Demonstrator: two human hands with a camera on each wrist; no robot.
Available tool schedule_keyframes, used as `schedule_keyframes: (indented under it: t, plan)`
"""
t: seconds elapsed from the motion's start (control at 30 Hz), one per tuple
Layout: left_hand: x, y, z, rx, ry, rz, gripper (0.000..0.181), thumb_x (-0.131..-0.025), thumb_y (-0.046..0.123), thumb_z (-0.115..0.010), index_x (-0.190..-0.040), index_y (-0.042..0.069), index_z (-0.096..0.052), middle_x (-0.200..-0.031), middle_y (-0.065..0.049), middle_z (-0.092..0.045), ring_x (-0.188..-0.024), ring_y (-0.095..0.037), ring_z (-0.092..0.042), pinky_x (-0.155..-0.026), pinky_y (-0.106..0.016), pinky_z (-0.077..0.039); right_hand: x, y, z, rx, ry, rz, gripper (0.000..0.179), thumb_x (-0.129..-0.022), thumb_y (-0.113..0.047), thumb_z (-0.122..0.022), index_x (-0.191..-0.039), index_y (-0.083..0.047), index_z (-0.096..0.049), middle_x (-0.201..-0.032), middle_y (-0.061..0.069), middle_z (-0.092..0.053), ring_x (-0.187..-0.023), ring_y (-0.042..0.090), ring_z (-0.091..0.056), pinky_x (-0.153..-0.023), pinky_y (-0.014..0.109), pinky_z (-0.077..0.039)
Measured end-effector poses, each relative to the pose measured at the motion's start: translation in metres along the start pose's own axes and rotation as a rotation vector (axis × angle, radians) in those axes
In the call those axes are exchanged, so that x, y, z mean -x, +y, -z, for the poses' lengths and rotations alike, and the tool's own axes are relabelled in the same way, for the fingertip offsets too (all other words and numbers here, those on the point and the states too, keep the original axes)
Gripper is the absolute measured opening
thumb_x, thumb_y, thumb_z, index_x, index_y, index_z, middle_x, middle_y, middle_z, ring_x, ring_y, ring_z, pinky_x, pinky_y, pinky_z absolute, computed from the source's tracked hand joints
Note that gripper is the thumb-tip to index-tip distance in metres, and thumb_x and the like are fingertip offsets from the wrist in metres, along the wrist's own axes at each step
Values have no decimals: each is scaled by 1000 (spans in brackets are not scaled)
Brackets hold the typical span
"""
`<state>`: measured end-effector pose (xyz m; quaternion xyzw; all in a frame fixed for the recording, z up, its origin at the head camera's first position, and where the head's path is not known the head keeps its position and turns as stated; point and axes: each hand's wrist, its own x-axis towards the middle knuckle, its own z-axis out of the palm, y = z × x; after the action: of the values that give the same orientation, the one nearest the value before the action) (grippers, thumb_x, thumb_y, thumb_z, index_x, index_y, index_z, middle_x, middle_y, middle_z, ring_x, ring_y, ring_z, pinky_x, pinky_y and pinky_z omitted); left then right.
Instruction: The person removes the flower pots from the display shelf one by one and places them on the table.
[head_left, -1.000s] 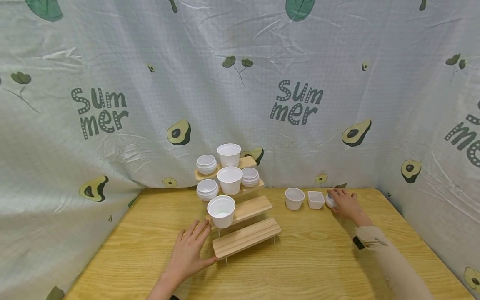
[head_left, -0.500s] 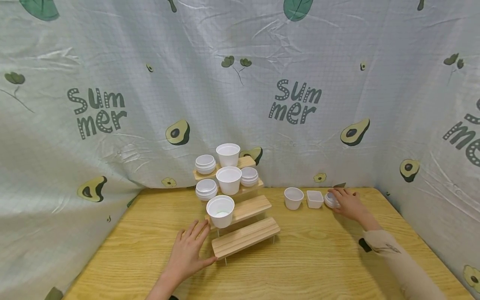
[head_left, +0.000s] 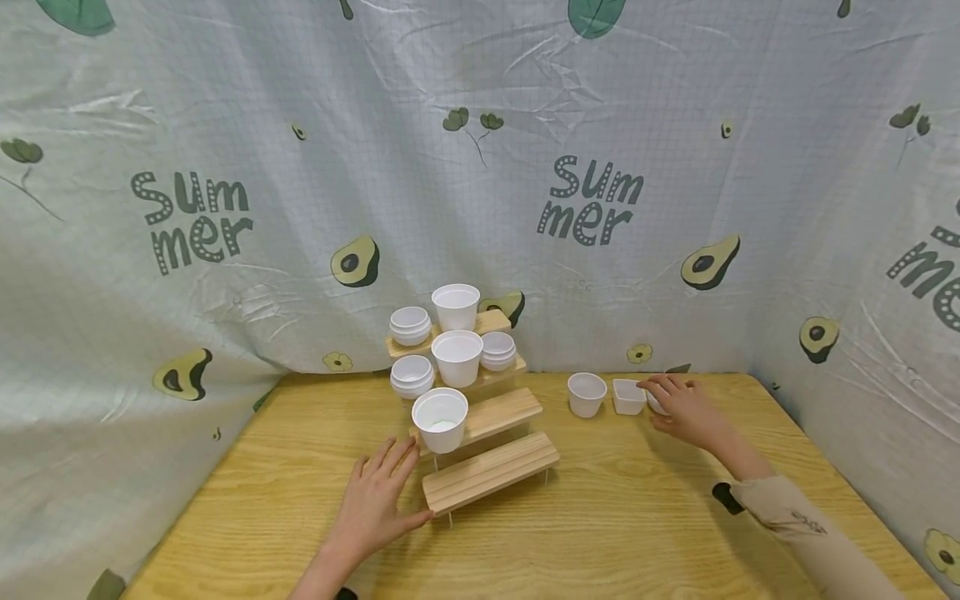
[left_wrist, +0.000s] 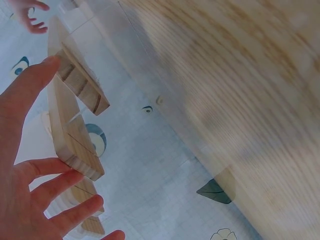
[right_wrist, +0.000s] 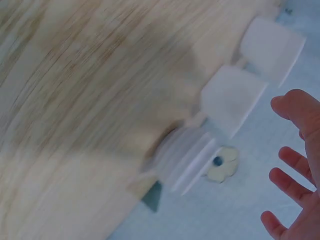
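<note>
My left hand (head_left: 372,504) spreads its fingers along the left side of a stepped wooden display stand (head_left: 491,473). In the left wrist view its thumb touches the end of the lowest shelf (left_wrist: 82,82), and fingers lie at the shelf behind. My right hand (head_left: 690,417) hovers with loosely bent fingers over a ribbed round white jar (right_wrist: 185,157), at the right end of a short row. Bare space shows between that hand and the jar in the right wrist view. Beside the jar are a square white cup (head_left: 628,397) and a tapered round white cup (head_left: 587,395).
On the stand's upper shelves sit tall white cups (head_left: 457,358) and ribbed white jars (head_left: 412,377); another tall cup (head_left: 440,421) stands on the second-lowest shelf. A printed fabric curtain (head_left: 465,200) hangs right behind the wooden table (head_left: 600,533).
My right hand has come off the ribbed jar and shifted slightly left toward the square cup. The left hand stays at the stand.
</note>
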<state>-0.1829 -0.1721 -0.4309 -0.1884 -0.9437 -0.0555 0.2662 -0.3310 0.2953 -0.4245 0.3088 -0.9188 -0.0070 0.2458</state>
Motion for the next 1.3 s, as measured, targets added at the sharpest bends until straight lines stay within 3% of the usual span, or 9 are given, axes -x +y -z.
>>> schedule_keyframes:
  t: [0.4, 0.8, 1.03, 1.3]
  plan:
    - [0, 1, 1, -5, -13, 8, 84, -55, 55, -74, -122, 8, -53, -129, -6, -51, -119, -32, -45, -86, -55, -41, -18, -48, 22, -22, 50, 135, 54, -68, -20, -75, -116, -10, -53, -112, 10, -54, -102, 28, -51, -75, 49, -37]
    - [0, 1, 2, -2, -20, 14, 84, -55, 54, -74, -122, 8, -53, -130, -6, -50, -120, -32, -45, -86, -55, -40, -24, -84, 27, -66, 110, 229, 57, -65, -19, -77, -116, -12, -54, -110, 4, -54, -99, 23, -50, -73, 44, -37]
    - [-1, 0, 1, -9, -26, 15, 85, -55, 56, -74, -123, 9, -52, -130, -6, -50, -119, -32, -45, -86, -55, -41, -32, -101, 30, -81, 80, 258, 52, -71, -22, -73, -118, -14, -53, -111, 2, -55, -101, 20, -50, -76, 42, -36]
    - [-2, 1, 1, -6, -23, 14, 84, -55, 55, -74, -122, 10, -53, -129, -6, -50, -120, -32, -45, -86, -55, -41, -41, -122, 33, -116, 63, 276, 53, -73, -22, -72, -121, -14, -50, -115, 3, -52, -104, 20, -50, -83, 50, -38]
